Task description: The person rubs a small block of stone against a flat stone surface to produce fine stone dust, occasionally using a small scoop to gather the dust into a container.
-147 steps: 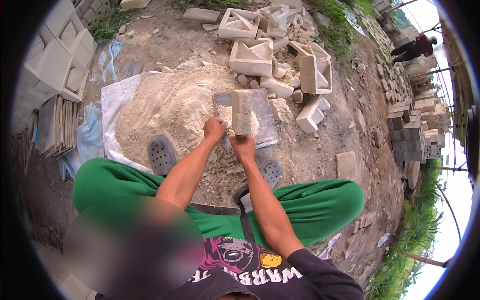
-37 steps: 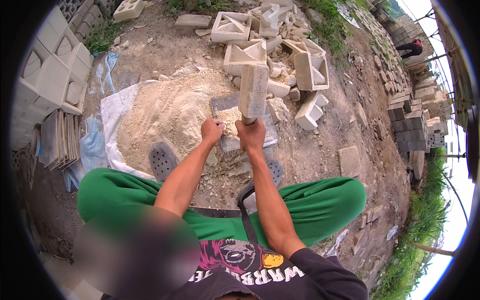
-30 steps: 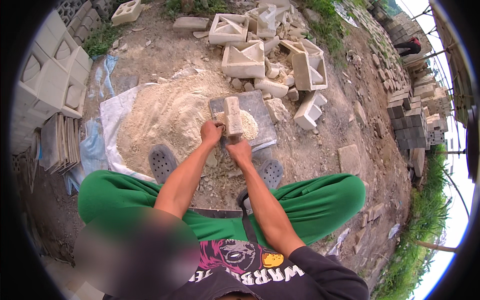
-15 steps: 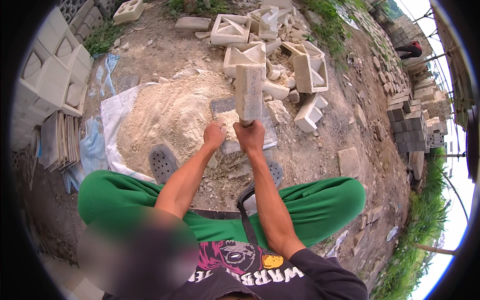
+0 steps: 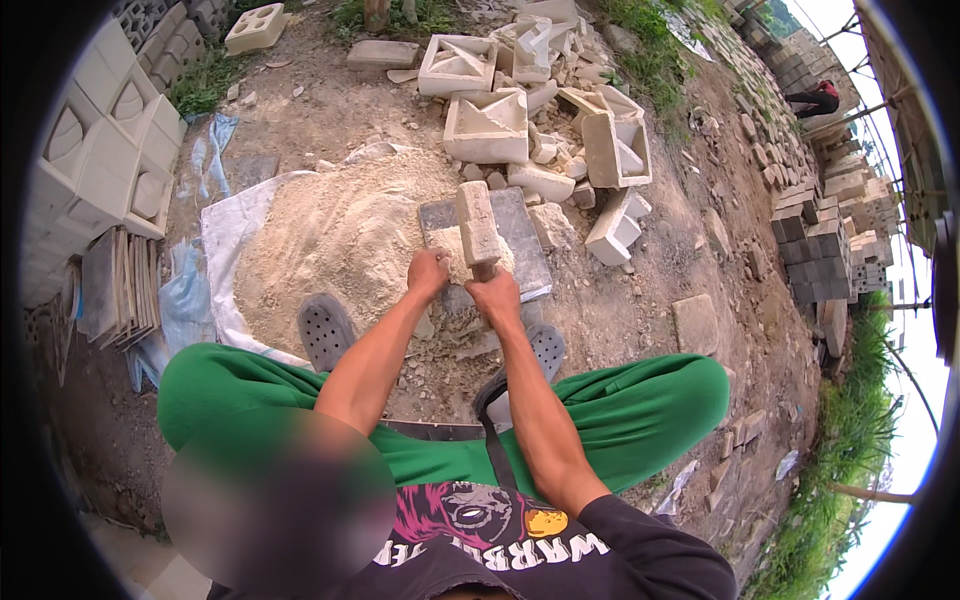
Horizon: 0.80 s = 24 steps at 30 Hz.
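My right hand is wrapped round the handle of a mallet with a dusty, block-shaped head. The head is over a dark flat slab with pale crumbled material on it; whether they touch is hard to tell. At the slab's left edge my left hand is closed beside the crumbs, and what its fingers grip, if anything, is hidden. Left of the slab a heap of pale powder and grit lies on a white sheet.
Beyond the slab lie broken cream moulded blocks and rubble. Cream blocks are stacked at left above thin boards. My clog-shod feet flank the work. Grey blocks and a distant person are at right.
The mallet head has come down from a raised position to a lower one over the slab. My right hand has dropped slightly with it; my left hand has hardly moved.
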Each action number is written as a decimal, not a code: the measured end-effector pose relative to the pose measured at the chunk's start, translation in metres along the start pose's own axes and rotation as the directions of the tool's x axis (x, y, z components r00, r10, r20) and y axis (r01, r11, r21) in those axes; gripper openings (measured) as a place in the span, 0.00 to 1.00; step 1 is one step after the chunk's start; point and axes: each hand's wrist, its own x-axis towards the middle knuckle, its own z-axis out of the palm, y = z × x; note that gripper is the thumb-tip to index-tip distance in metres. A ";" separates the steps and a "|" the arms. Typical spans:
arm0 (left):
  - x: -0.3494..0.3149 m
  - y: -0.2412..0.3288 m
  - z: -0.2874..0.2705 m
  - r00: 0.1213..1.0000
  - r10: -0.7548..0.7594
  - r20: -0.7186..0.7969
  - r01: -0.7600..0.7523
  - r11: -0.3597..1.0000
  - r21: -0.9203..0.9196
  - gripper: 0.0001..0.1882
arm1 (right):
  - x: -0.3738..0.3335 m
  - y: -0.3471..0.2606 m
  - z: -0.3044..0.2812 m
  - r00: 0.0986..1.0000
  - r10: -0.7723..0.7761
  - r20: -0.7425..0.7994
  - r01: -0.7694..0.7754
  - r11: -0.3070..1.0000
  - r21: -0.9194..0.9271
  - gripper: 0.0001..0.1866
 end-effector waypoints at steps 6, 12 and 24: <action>0.003 -0.005 0.000 0.994 0.108 0.017 -0.109 0.979 0.170 0.12 | -0.010 -0.035 -0.017 0.946 -0.252 -0.202 0.278 0.954 0.110 0.20; -0.017 0.021 -0.010 0.993 -0.010 -0.120 0.015 0.999 0.040 0.09 | -0.008 0.023 0.023 0.995 -0.096 0.033 0.100 0.986 -0.136 0.27; -0.020 0.013 -0.014 0.984 -0.039 -0.174 0.037 0.999 -0.010 0.08 | -0.022 -0.048 -0.022 0.925 -0.268 -0.268 0.320 0.931 0.176 0.18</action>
